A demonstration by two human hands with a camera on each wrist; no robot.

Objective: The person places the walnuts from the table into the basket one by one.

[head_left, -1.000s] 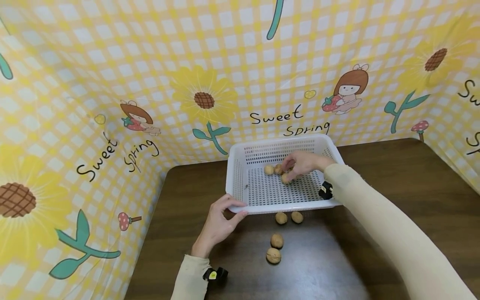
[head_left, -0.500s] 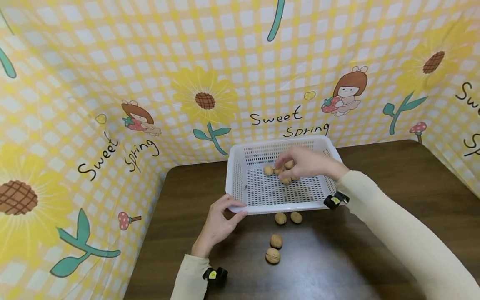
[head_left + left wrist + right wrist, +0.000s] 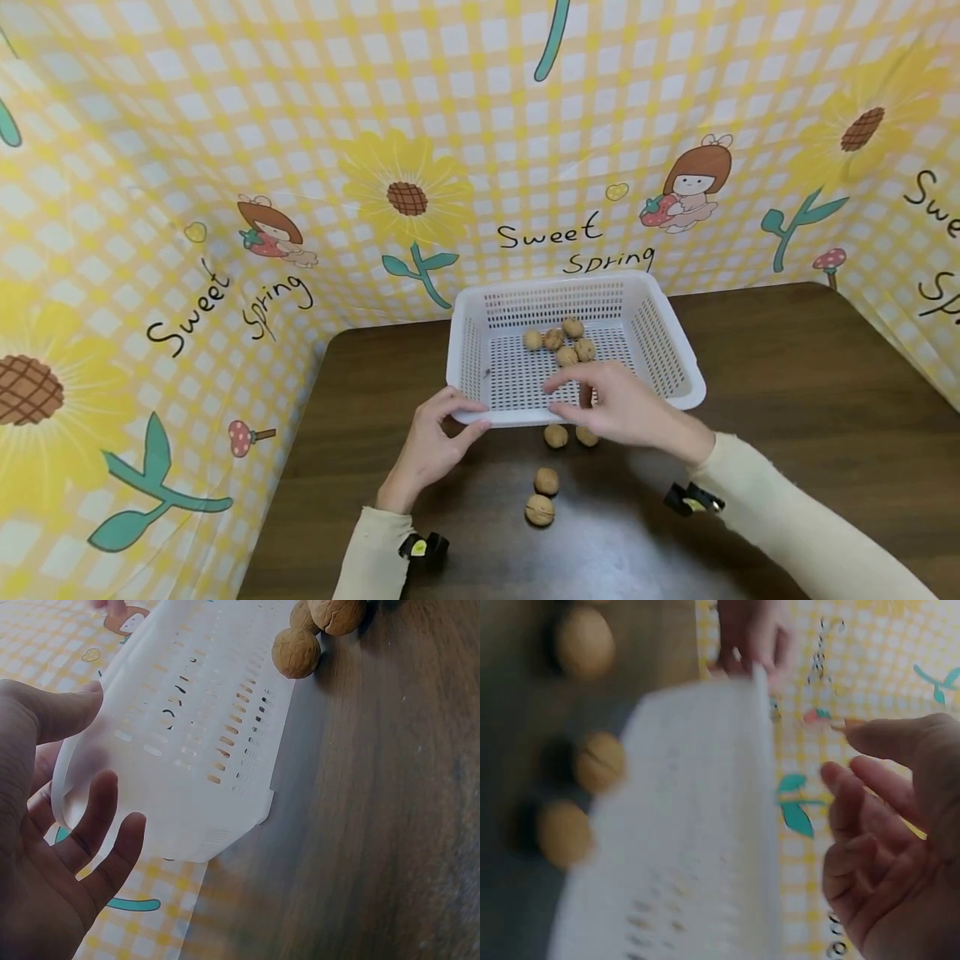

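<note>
Against the cloth at the back of the table stands a white plastic basket with slotted walls. Several walnuts lie together on its floor. My left hand pinches the basket's near left corner, thumb and fingers on either side of the rim in the left wrist view. Over the near rim hovers my right hand, thumb and forefinger apart and nothing between them. Several more walnuts rest on the tabletop in front of the basket; one of them is partly hidden under my right hand.
The dark wooden table extends to both sides of the basket. A yellow checked cloth with sunflowers and lettering hangs behind it and along the left side. Each wrist wears a black camera strap.
My right hand has let go of a walnut among those in the basket and drawn back toward the near rim. The left hand has kept its grip on the corner.
</note>
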